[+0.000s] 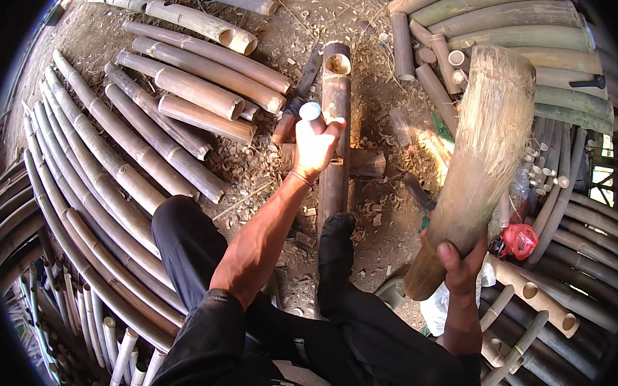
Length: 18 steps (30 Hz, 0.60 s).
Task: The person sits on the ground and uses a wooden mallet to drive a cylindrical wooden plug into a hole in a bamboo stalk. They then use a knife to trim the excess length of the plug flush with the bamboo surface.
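The left hand (314, 150) was blown out by hard light; wood shavings (433, 154) to its right were lit in warm patches. Dark trousers (385, 337) were sunk in shadow, detail mostly lost. Bamboo poles (118, 176) at left were bent by fisheye distortion. Corners were blacked out; the far-left rim was fringed blue.

The centre pole (333, 187) lies between bamboo piles (197, 92).
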Available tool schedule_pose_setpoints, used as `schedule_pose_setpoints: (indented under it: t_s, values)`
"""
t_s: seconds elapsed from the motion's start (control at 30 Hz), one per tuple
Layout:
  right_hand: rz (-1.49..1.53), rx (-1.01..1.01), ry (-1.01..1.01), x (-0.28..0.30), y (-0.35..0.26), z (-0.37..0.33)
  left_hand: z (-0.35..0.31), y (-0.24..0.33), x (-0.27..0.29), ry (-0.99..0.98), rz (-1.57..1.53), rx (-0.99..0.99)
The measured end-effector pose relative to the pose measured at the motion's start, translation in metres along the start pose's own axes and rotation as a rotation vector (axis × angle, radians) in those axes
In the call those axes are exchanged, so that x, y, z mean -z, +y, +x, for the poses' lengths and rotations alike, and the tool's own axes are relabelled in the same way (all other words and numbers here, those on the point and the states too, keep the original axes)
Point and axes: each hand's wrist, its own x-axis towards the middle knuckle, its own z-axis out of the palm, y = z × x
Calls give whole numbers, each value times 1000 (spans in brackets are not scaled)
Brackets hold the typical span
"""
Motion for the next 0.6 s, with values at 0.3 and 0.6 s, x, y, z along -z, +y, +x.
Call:
schedule_pose_setpoints:
  t_s: [0.3, 0.6]
  values:
    - [13, -61, -76, 9, -7, 7, 0, -1, -1, -15, 84, -49]
    - [-46, 1, -138, 5, -21, 22, 0, -6, 0, -21, 3, 1]
